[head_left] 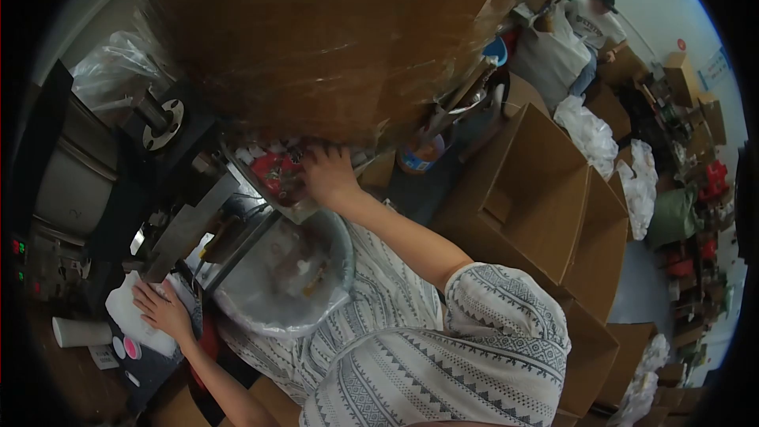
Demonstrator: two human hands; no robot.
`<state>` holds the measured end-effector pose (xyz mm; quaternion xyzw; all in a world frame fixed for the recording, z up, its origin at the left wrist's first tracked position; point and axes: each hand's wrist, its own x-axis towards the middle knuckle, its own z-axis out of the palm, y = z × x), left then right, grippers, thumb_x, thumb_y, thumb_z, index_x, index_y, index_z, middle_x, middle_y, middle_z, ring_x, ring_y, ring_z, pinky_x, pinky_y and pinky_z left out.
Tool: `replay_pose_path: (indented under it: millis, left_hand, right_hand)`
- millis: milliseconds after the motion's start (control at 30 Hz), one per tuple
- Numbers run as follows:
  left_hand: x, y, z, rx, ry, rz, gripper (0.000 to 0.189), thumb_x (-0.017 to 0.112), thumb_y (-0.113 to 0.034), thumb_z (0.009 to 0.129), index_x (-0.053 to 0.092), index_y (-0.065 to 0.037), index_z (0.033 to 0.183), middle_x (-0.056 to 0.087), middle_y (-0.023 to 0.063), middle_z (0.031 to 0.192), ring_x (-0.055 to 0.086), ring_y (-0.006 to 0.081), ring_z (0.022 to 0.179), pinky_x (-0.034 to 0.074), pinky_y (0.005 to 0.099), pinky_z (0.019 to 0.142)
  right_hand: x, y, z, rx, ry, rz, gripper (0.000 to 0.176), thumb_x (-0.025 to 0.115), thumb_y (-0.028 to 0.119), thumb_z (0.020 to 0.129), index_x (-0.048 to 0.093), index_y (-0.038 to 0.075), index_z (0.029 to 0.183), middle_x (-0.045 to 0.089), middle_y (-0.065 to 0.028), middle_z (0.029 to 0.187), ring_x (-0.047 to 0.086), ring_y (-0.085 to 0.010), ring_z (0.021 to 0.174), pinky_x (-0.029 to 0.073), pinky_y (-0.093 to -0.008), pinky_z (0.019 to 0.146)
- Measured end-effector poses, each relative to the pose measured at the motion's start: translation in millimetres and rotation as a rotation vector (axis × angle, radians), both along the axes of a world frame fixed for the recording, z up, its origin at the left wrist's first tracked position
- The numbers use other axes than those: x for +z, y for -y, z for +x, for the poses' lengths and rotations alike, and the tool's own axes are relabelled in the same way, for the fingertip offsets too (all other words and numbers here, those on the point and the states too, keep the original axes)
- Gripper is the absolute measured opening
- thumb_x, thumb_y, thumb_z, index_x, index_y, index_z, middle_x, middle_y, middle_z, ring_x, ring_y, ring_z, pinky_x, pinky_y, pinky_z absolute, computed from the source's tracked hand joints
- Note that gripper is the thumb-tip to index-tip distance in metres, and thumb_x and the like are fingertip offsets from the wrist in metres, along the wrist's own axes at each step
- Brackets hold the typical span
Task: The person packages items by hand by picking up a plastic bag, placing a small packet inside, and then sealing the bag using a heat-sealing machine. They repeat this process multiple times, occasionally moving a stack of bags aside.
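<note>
My left hand (162,312) lies with its fingers stretched out on a white cloth-like pad (126,312) beside a machine on the bench. My right hand (328,178) is in a container holding small red and white pieces (275,170), under a large box. Its fingers bend down among the pieces; what they grip is hidden. Between my arms, close to my lap, sits a round tub lined with clear plastic (344,265), with a few blurred items inside.
A large plastic-wrapped cardboard box (316,47) fills the top. The machine's metal frame (190,225) stands at left, with a white cup (81,332) near it. Open cardboard boxes (545,190) line my right side. Another person (593,28) sits at the back right.
</note>
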<state>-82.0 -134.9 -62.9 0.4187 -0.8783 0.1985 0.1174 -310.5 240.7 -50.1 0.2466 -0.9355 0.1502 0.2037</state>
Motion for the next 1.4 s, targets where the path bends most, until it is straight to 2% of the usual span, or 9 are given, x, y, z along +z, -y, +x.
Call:
replay_pose_path:
  millis: [333, 600, 700, 1067, 1133, 1267, 1333, 1367, 1400]
  left_hand:
    - [-1.7, -8.2, 2.2, -0.100, -0.241, 0.111, 0.064, 0.043, -0.045, 0.095, 0.029, -0.011, 0.147, 0.027, 0.0138, 0.153, 0.021, 0.0358, 0.142, 0.019, 0.0567, 0.111]
    - [-8.3, -8.2, 6.7, -0.178, -0.301, 0.083, 0.072, 0.054, -0.035, 0.088, 0.023, -0.016, 0.150, 0.021, 0.0082, 0.156, 0.015, 0.0324, 0.144, 0.011, 0.0567, 0.113]
    - [5.1, -20.7, 4.5, -0.171, -0.294, 0.087, 0.054, 0.052, -0.030, 0.088, 0.043, -0.001, 0.132, 0.039, 0.0192, 0.140, 0.022, 0.0370, 0.140, 0.014, 0.0537, 0.113]
    - [-13.3, -2.7, 4.0, -0.182, -0.357, 0.041, 0.065, 0.054, -0.029, 0.086, 0.032, -0.015, 0.145, 0.033, 0.0124, 0.147, 0.022, 0.0364, 0.140, 0.012, 0.0528, 0.114]
    - [-4.9, -5.5, 4.8, -0.178, -0.332, 0.041, 0.055, 0.052, -0.026, 0.090, 0.039, -0.011, 0.141, 0.035, 0.0153, 0.147, 0.026, 0.0372, 0.138, 0.017, 0.0514, 0.112]
    - [12.3, -12.0, 17.6, -0.459, -0.632, -0.162, 0.031, 0.049, -0.022, 0.096, 0.061, -0.004, 0.118, 0.058, 0.0161, 0.126, 0.051, 0.0388, 0.120, 0.043, 0.0467, 0.099]
    - [0.9, -15.0, 33.5, -0.545, -0.660, -0.012, 0.040, 0.044, -0.023, 0.099, 0.047, -0.003, 0.134, 0.041, 0.0227, 0.142, 0.033, 0.0384, 0.134, 0.025, 0.0499, 0.107]
    - [11.4, -35.6, 31.8, -0.560, -0.660, -0.009, 0.040, 0.044, -0.023, 0.099, 0.047, -0.003, 0.134, 0.041, 0.0227, 0.142, 0.033, 0.0384, 0.134, 0.025, 0.0499, 0.107]
    - [26.7, -69.6, 32.4, -0.381, -0.360, 0.027, 0.044, 0.044, -0.027, 0.099, 0.043, -0.004, 0.137, 0.035, 0.0227, 0.145, 0.030, 0.0381, 0.136, 0.024, 0.0513, 0.107]
  right_hand:
    - [1.1, -0.7, 1.2, 0.003, -0.003, -0.039, 0.029, 0.065, 0.027, 0.076, 0.067, 0.008, 0.097, 0.053, -0.0117, 0.125, 0.048, -0.0329, 0.112, 0.033, -0.0487, 0.096]
    - [7.9, -3.2, 1.1, 0.038, 0.013, -0.036, 0.034, 0.067, 0.028, 0.075, 0.066, 0.005, 0.099, 0.051, -0.0129, 0.128, 0.045, -0.0345, 0.115, 0.031, -0.0490, 0.098]
    - [7.5, -3.2, 3.2, 0.027, 0.023, -0.034, 0.032, 0.067, 0.026, 0.075, 0.065, 0.005, 0.099, 0.051, -0.0116, 0.129, 0.045, -0.0340, 0.116, 0.031, -0.0486, 0.098]
    - [21.6, -0.2, 7.7, -0.026, 0.079, 0.002, 0.029, 0.067, 0.023, 0.076, 0.064, 0.010, 0.102, 0.053, -0.0053, 0.125, 0.048, -0.0288, 0.112, 0.033, -0.0486, 0.095]
    - [21.9, 2.7, 7.3, 0.001, 0.175, -0.028, 0.032, 0.067, 0.022, 0.076, 0.065, 0.011, 0.106, 0.053, -0.0058, 0.126, 0.048, -0.0283, 0.114, 0.032, -0.0487, 0.097]
    - [21.4, 4.1, 4.3, 0.018, 0.216, -0.034, 0.036, 0.067, 0.022, 0.076, 0.064, 0.011, 0.110, 0.052, -0.0079, 0.127, 0.048, -0.0295, 0.114, 0.031, -0.0497, 0.099]
    - [24.3, 3.3, 2.4, 0.053, 0.290, -0.014, 0.039, 0.067, 0.021, 0.076, 0.061, 0.010, 0.113, 0.051, -0.0095, 0.128, 0.048, -0.0316, 0.114, 0.034, -0.0494, 0.097]
    - [24.3, 3.5, 2.5, 0.039, 0.291, -0.018, 0.039, 0.067, 0.021, 0.076, 0.061, 0.010, 0.113, 0.051, -0.0095, 0.128, 0.048, -0.0316, 0.114, 0.034, -0.0494, 0.097]
    - [23.0, 3.2, 1.5, 0.064, 0.299, -0.046, 0.041, 0.067, 0.021, 0.076, 0.060, 0.009, 0.115, 0.051, -0.0111, 0.129, 0.048, -0.0329, 0.113, 0.037, -0.0487, 0.095]
